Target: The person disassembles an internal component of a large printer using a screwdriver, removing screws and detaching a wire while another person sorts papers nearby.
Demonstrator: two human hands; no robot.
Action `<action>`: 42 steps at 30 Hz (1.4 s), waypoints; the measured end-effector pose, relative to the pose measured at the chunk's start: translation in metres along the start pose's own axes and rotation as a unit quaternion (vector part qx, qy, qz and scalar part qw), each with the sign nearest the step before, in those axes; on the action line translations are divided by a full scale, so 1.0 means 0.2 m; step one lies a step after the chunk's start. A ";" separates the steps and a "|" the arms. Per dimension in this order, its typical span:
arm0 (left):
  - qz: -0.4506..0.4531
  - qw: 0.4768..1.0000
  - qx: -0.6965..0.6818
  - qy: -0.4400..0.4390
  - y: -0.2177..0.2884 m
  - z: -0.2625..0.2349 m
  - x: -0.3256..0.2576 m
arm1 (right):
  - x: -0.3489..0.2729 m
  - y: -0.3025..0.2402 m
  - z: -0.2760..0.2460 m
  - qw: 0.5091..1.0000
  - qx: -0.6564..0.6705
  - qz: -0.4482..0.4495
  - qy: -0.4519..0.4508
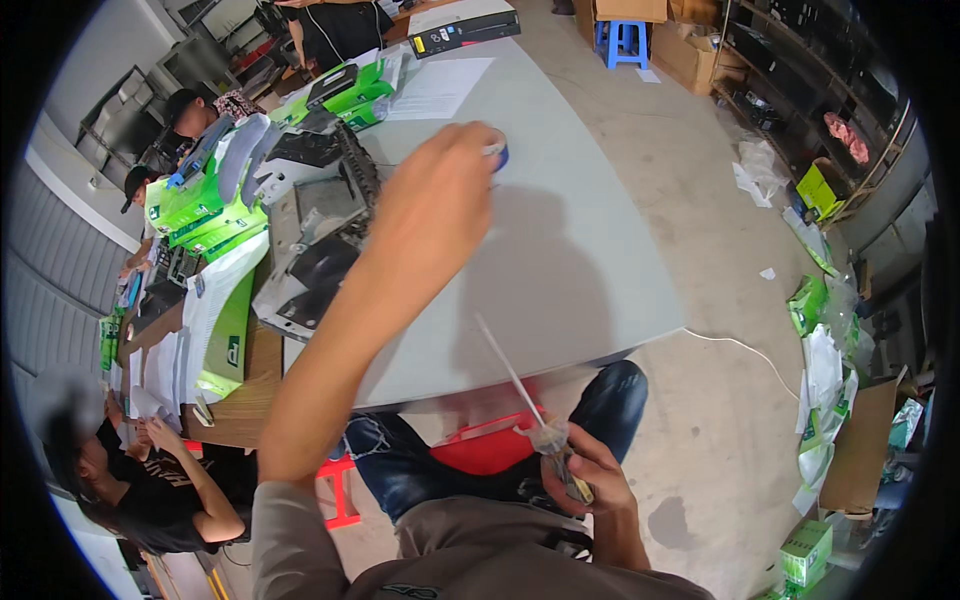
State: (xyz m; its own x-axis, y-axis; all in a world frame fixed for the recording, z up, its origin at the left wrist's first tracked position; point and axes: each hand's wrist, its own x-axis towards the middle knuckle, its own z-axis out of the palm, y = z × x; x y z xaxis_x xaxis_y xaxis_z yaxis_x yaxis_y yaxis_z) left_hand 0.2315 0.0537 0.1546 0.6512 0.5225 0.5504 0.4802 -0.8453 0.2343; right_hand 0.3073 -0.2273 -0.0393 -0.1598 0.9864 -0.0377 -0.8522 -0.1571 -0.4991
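Note:
My left hand [440, 195] is stretched out over the grey tabletop [560, 235], its fingers closed on a small round blue-and-white thing [499, 152]; the fingers hide part of it, and its kind is unclear. Down by my lap, my right hand [597, 475] grips a tool that looks like a screwdriver [512, 375]. Its long, thin, pale shaft points up and left toward the table edge. A cloudy, clear piece sits at the base of the shaft, and the yellowish handle end is partly covered by my fingers. Left of my forearm lies an opened metal device chassis [310, 225].
Green-and-white packages [215, 210] are piled on the left beside a co-worker in black [190, 500]. White paper [440, 90] and a black-and-white box [465, 35] lie at the far end. A red stool [485, 445] is below; plastic bags [825, 390] litter the right.

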 end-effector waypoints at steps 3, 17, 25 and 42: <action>-0.128 0.981 0.117 -0.087 -0.19 0.38 0.35 | -0.08 -0.01 -0.04 0.999 -0.002 -0.052 0.014; -0.251 0.943 0.145 -0.165 -0.78 1.03 0.56 | -0.45 -0.06 -0.32 0.976 -0.002 -0.127 0.178; -0.245 0.955 0.130 -0.110 -0.89 1.02 0.57 | -0.43 -0.04 -0.34 0.983 -0.017 -0.112 0.143; -0.189 0.940 -0.280 0.040 -0.12 0.50 0.06 | -0.32 -0.04 -0.17 0.973 -0.138 -0.129 0.131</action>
State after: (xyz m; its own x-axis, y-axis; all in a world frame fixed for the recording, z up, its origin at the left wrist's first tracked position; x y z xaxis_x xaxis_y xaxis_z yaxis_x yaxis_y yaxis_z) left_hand 0.2871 0.0918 0.0750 0.4391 0.8063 0.3963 0.2684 -0.5386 0.7987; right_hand 0.3408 -0.2871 -0.0629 0.2048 0.9754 -0.0815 -0.6756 0.0807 -0.7329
